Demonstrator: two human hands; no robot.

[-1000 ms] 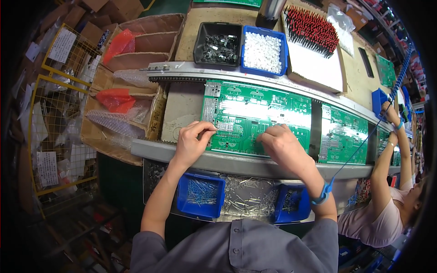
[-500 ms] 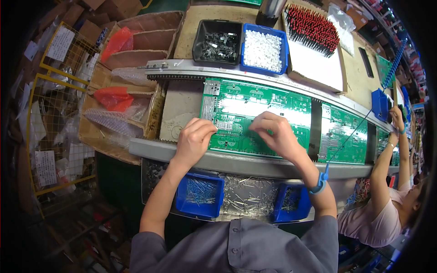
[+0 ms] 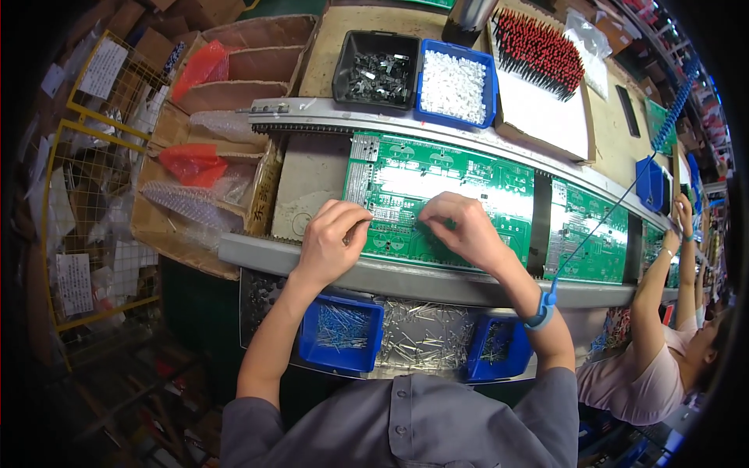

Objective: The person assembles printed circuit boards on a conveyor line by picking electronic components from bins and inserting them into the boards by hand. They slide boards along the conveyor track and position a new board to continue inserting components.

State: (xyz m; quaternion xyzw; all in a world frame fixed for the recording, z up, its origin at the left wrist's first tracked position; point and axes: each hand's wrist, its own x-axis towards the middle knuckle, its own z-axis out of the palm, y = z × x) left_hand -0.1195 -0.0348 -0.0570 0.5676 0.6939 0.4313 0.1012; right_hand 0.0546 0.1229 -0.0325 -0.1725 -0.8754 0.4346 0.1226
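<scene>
A long green circuit board (image 3: 484, 222) lies on the rail track in front of me. Over its left edge is my left hand (image 3: 334, 240), thumb and fingertips pinched together; anything between them is too small to make out. My right hand (image 3: 462, 232) hovers over the middle of the same board, its thumb and forefinger also pinched, their contents hidden. A blue wrist strap (image 3: 544, 310) with a cord circles my right wrist. Below the near rail sit a blue bin of blue-bodied leaded parts (image 3: 341, 334), loose metal-leaded parts (image 3: 425, 335) and another blue bin (image 3: 501, 349).
Beyond the far rail stand a black bin of dark parts (image 3: 376, 70), a blue bin of white parts (image 3: 456, 83) and a box of red-topped black pieces (image 3: 538, 54). A divided cardboard box (image 3: 234, 101) is at left. A co-worker (image 3: 651, 366) works at right.
My right hand has shifted slightly left, closer to my left hand. My left hand stays at the board's left edge, nearly unmoved.
</scene>
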